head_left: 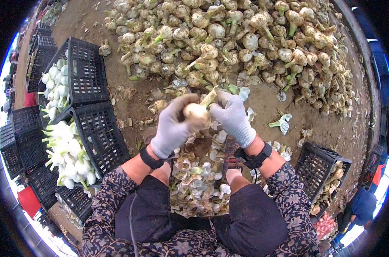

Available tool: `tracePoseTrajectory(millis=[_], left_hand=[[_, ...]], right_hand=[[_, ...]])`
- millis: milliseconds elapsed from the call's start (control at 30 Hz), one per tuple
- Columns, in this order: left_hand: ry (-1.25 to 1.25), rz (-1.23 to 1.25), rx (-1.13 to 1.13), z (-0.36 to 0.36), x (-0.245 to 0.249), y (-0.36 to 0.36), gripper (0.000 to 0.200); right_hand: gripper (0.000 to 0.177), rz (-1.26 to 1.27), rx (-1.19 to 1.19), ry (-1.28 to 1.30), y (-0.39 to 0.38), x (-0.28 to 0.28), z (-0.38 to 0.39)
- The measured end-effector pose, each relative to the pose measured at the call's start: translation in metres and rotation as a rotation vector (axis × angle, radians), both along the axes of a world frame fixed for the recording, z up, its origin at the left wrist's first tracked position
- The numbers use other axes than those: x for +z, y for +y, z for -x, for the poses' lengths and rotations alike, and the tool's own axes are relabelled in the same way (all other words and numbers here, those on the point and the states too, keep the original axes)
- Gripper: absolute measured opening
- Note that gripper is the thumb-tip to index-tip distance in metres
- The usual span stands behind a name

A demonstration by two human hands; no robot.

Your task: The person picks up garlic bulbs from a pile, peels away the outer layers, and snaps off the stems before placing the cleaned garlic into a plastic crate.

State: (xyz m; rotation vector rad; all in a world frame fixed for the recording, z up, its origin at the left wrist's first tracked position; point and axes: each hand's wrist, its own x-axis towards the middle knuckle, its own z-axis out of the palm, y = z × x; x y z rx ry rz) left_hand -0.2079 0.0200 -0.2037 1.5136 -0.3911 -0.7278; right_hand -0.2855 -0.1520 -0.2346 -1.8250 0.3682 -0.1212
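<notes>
One onion (195,112) between left hand (172,127), right hand (233,118)

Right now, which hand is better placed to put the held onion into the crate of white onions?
Probably left: the left hand cups the onion, and the crate of white onions stands on that side. The right hand is farther away.
</notes>
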Motion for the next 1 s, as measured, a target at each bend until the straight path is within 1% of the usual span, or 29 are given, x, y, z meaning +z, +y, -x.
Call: tracePoseTrajectory(millis=[33,67,100,133,167,200,233,267,333,367,400,500,533,633,667,767,800,867,900,933,967,1000], left_hand=[[0.409,0.099,0.058,-0.002,0.0,-0.002,0.048],[0.971,0.238,0.076,-0.012,0.005,-0.003,0.046],[1.289,0.504,0.001,-0.019,-0.034,0.013,0.047],[1.35,0.544,-0.068,-0.017,-0.038,0.01,0.052],[1.408,0.583,-0.14,-0.016,-0.041,0.009,0.057],[1.217,0.455,-0.014,-0.014,-0.043,0.009,0.057],[1.023,0.327,0.107,-0.011,-0.026,-0.001,0.057],[0.824,0.201,0.219,-0.009,-0.014,-0.009,0.057],[0.463,0.097,0.182,-0.002,-0.006,-0.012,0.058],[0.271,0.064,0.217,0.001,-0.016,-0.015,0.058],[0.081,0.014,0.265,0.005,-0.026,-0.018,0.057],[0.399,0.105,0.09,0.0,-0.026,-0.009,0.064],[0.494,0.151,0.124,0.005,-0.019,-0.014,0.065],[0.511,0.143,0.047,0.002,-0.018,-0.012,0.057],[0.499,0.152,0.012,0.0,-0.021,-0.012,0.055],[0.767,0.191,0.032,0.004,-0.01,-0.007,0.057],[0.804,0.188,-0.022,0.004,-0.011,-0.005,0.057],[0.875,0.184,-0.128,0.002,-0.014,0.003,0.059],[0.813,0.178,-0.183,0.001,-0.015,0.008,0.06],[0.749,0.173,-0.234,-0.001,-0.016,0.013,0.062],[0.683,0.17,-0.282,-0.002,-0.016,0.018,0.063],[0.808,0.226,-0.332,-0.008,-0.021,0.023,0.065]], right_hand=[[0.018,0.037,-0.002,-0.009,-0.001,0.0,0.001],[0.017,0.084,0.002,-0.064,0.001,0.002,0.0],[0.017,0.132,0.008,-0.119,0.005,0.005,-0.001],[0.017,0.18,0.013,-0.174,0.009,0.008,-0.002],[0.017,0.049,-0.024,-0.123,0.012,0.009,-0.001],[0.017,-0.083,-0.061,-0.072,0.015,0.01,0.0],[0.017,-0.216,-0.098,-0.019,0.017,0.011,0.002],[0.017,-0.467,-0.165,0.068,0.016,0.015,0.003],[0.018,-0.323,-0.186,-0.019,0.022,0.011,0.006],[0.019,-0.252,-0.192,-0.061,0.025,0.009,0.007],[0.019,-0.191,-0.141,-0.113,0.029,0.003,0.009],[0.018,-0.539,0.075,0.07,0.018,0.027,0.009],[0.018,-0.677,0.042,0.233,0.016,0.031,0.012],[0.018,-0.748,0.059,0.27,0.008,0.035,0.015],[0.018,-0.812,-0.018,0.251,0.01,0.041,0.014],[0.018,-1.092,0.058,0.317,-0.005,0.047,0.021],[0.016,-0.948,0.111,0.276,-0.008,0.045,0.023],[0.016,-0.952,0.178,0.312,-0.011,0.046,0.026],[0.016,-0.955,0.214,0.33,-0.011,0.048,0.026],[0.017,-0.883,0.189,0.284,-0.008,0.057,0.025],[0.017,-0.579,0.22,0.018,-0.01,0.043,0.028],[0.018,-0.269,0.244,-0.242,-0.016,0.019,0.032]])
